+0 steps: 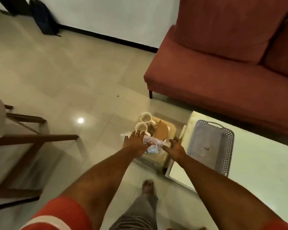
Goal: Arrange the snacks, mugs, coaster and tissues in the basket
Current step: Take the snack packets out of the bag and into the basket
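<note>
The red sofa (223,77) fills the view from 12 to 3 o'clock. The pale worktop (259,163) lies at 4 o'clock in front of it, and a wooden chair (23,146) stands at 9 o'clock.

The grey perforated basket (228,146) sits on the worktop's near-left end and looks empty apart from a small speck. Nothing from the task is in it yet.

At its 9 o'clock, lower and just beside the worktop, a small wooden stool (156,158) carries everything to be moved. A round wooden coaster (162,131) leans on edge at the stool's 1 o'clock. 2 mugs (145,117) stand upright, mouths up, at its 11 o'clock. A clear packet (154,141) lies across the near side; blur hides whether it holds snacks or tissues.

The left hand (135,143) reaches in with straight, spread fingers, tips at the nearer mug and palm over the packet. The right hand (175,146) is also spread flat, at the packet's 3 o'clock end. Neither grips anything. Coming in from 2 sides suggests a gathering lift of the loose, floppy packet, then a short carry toward 3 o'clock into the basket.
</note>
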